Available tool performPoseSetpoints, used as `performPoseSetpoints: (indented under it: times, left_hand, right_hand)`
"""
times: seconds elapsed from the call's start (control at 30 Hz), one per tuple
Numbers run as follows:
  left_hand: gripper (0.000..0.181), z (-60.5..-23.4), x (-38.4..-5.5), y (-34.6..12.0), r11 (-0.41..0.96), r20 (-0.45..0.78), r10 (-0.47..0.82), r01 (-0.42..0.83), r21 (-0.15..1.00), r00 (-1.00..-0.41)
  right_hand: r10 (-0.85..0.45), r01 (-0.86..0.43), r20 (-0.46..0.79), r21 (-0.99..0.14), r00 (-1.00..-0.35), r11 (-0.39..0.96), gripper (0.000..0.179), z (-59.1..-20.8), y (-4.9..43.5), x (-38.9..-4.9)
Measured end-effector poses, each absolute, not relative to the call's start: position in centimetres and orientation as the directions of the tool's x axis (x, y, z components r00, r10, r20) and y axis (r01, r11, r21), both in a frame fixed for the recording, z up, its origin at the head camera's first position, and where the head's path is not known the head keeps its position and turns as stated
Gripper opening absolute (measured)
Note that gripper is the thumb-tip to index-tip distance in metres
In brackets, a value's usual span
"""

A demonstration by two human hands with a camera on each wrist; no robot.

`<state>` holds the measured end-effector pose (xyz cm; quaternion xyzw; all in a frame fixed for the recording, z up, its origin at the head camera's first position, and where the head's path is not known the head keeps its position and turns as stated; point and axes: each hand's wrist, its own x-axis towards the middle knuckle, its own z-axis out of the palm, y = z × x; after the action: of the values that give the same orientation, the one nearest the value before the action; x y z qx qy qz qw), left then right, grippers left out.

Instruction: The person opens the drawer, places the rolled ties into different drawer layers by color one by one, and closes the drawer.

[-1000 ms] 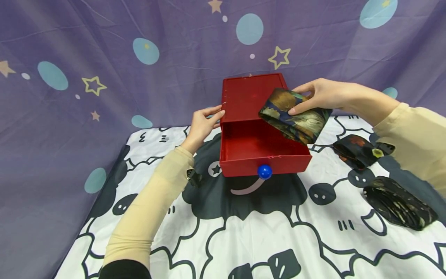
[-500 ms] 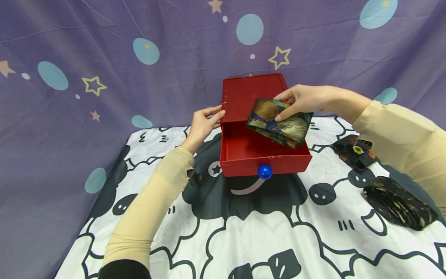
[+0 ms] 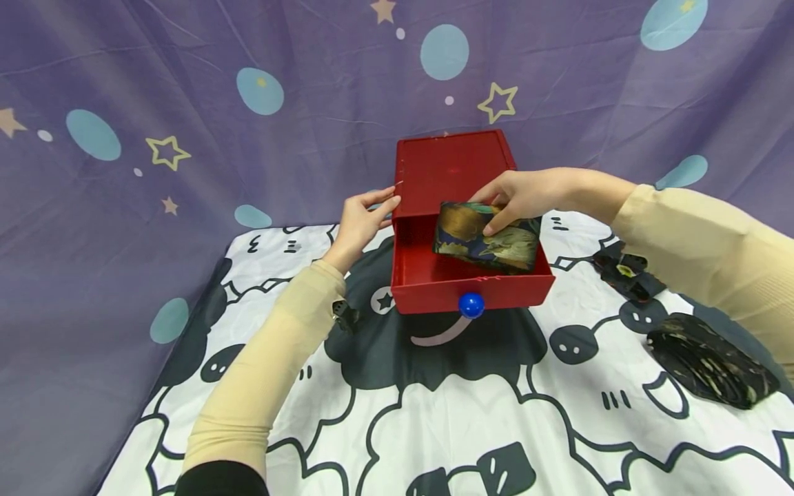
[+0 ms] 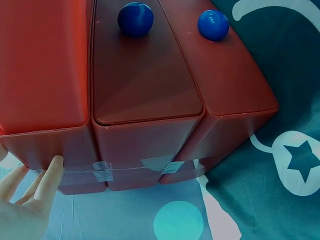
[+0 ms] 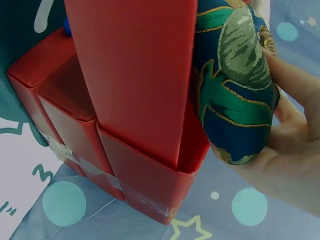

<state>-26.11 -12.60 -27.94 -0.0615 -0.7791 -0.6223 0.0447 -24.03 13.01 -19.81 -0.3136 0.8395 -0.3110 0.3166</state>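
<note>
A red drawer box (image 3: 453, 169) stands at the back, made of three stacked drawer units taped together, as the wrist views show. Its top drawer (image 3: 422, 296), with a blue ball knob (image 3: 471, 305), is pulled out. My left hand (image 3: 362, 224) touches the box's left side with fairly straight fingers (image 4: 49, 182). With thumb and fingers, my right hand (image 3: 527, 195) pinches a folded brocade cloth (image 3: 486, 238) in dark blue, green and gold. This cloth is partly inside the drawer, towards its right side. Whether it touches the drawer floor is hidden.
Two more dark folded cloths lie on the right: one with red and orange patches (image 3: 639, 286), partly behind the right sleeve, and a black-and-gold one (image 3: 713, 362) nearer the front. A white cartoon-print cloth (image 3: 471, 427) covers the table; a purple curtain (image 3: 347, 131) hangs behind.
My right hand has carried the brocade cloth leftward and down, from above the drawer's right edge into the drawer opening. My left hand and the box have stayed put.
</note>
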Motion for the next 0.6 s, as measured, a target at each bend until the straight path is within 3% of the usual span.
performPoseSetpoints:
  times: [0.6]
  left_hand:
    - [0.036, -27.7, -25.9, -12.5, 0.239, 0.152, 0.036, 0.156, 0.958, -0.988]
  right_hand:
    - [-0.771, -0.445, -0.376, -0.651, -0.513, 0.614, 0.04, -20.8, 10.6, -24.0]
